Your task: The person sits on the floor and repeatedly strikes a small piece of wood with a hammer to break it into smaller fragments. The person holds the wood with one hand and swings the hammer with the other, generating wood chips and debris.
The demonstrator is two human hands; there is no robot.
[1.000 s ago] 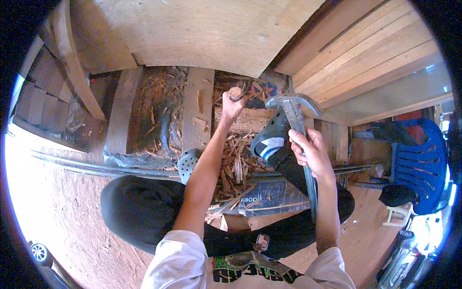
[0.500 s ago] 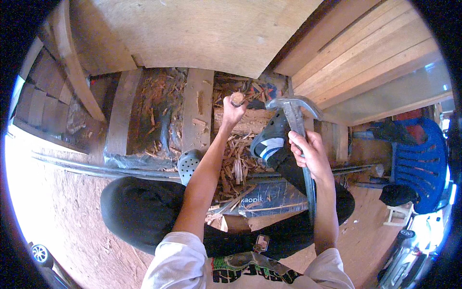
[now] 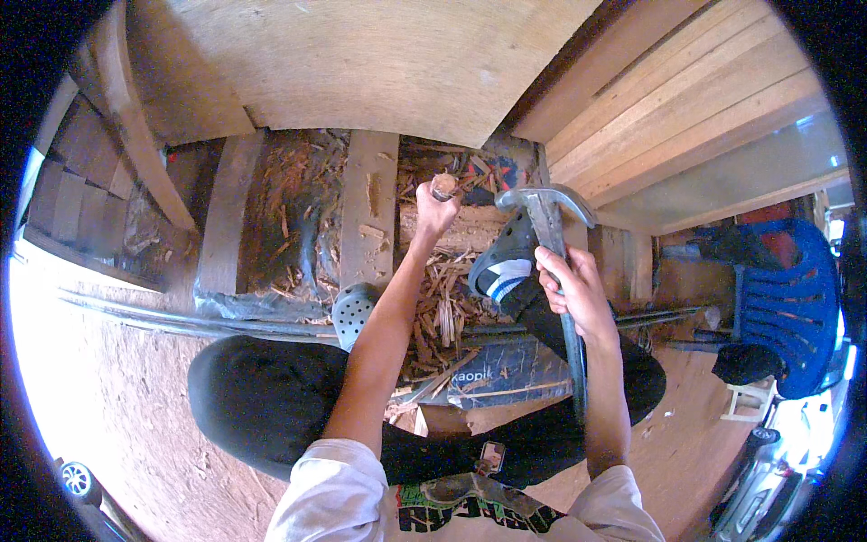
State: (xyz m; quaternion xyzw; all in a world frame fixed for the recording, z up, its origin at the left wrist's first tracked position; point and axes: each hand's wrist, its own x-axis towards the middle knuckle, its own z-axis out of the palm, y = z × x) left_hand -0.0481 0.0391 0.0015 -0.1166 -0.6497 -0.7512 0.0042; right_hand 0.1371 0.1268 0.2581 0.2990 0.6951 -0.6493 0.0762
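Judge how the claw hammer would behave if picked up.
The claw hammer is probably head-heavy, since its broad head looks metallic. It is likely stiff: the handle runs straight past the right hand. Laid flat, it seems unlikely to roll, given its sideways claw.

The bare left hand (image 3: 437, 213) hides the lower part of a round, tan-topped tool handle (image 3: 443, 184), so the tool's kind cannot be told. A dark grey perforated clog (image 3: 506, 246) covers the right edge of the chipped pale wooden block (image 3: 477, 224), and the bare right hand (image 3: 580, 291) hides part of the grey metal claw hammer (image 3: 545, 217). The large pale plywood sheet (image 3: 361, 63) runs past the view's top edge, and the silver car (image 3: 754, 479) at lower right is cut by the dark curved rim.
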